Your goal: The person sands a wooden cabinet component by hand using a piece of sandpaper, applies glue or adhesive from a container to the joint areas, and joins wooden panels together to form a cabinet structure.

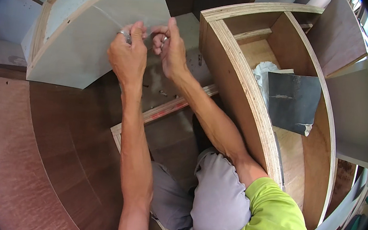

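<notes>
My left hand (128,57) is closed in front of a grey laminated panel (87,43) with a raw wood edge. A small crumpled, shiny clear scrap (126,37), like plastic film, pokes out between its fingers. Just to the right, my right hand (173,54) has its fingers curled in and a ring-like silver glint on one of them. Whatever those fingers pinch, if anything, is too small to make out. The two hands are a short gap apart, both raised over the dark floor.
On my right stands a curved plywood cabinet frame (244,72) holding a dark sandpaper sheet (292,100) and crumpled white paper (265,72). A wooden batten (166,108) crosses beneath my arms. A curved reddish-brown board (1,147) is at left. Small debris (162,93) lies ahead.
</notes>
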{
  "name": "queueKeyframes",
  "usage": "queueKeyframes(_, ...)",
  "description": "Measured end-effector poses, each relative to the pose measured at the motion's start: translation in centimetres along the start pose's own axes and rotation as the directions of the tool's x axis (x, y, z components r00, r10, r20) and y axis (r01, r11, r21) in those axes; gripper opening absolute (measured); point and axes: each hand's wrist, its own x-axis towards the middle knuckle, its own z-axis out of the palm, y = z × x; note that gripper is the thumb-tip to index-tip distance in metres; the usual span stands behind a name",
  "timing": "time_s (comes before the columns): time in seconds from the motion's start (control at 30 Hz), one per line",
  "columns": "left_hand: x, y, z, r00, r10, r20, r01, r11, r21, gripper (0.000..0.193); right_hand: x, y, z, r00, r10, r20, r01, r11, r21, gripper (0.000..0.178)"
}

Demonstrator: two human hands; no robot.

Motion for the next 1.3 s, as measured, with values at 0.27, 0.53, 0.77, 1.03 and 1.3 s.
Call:
queueKeyframes(0.27, 0.1, -0.2, -0.1, 0.998, -0.032, 0.057, 0.036, 0.997, -0.063, 0.036, 0.4, 0.6, -0.1, 0.998, -0.050, 0.037, 0.046, 0.994, 0.104, 0.025)
queueKeyframes(0.53, -0.1, 0.0, 0.3, 0.994, -0.010, 0.111, -0.016, 0.973, 0.230, 0.038, -1.9, 3.1, 1.4, 0.991, -0.111, -0.077, 0.119, 0.987, 0.109, 0.027)
queueKeyframes(0.77, -0.6, -1.0, 0.9, 0.995, 0.007, 0.104, -0.026, 0.982, 0.187, 0.032, -1.5, 3.5, 0.8, 0.997, -0.044, -0.064, 0.050, 0.995, 0.091, 0.038)
queueKeyframes(1.03, -0.9, -1.5, 1.4, 0.997, 0.030, 0.074, -0.043, 0.983, 0.178, 0.033, 0.7, 1.3, -2.3, 0.996, 0.067, -0.053, -0.060, 0.992, 0.114, 0.035)
queueKeyframes(1.3, -1.5, -0.6, 2.5, 0.983, -0.063, 0.171, 0.034, 0.985, 0.167, 0.037, -0.4, 4.3, -1.4, 0.980, -0.107, -0.169, 0.121, 0.990, 0.073, 0.033)
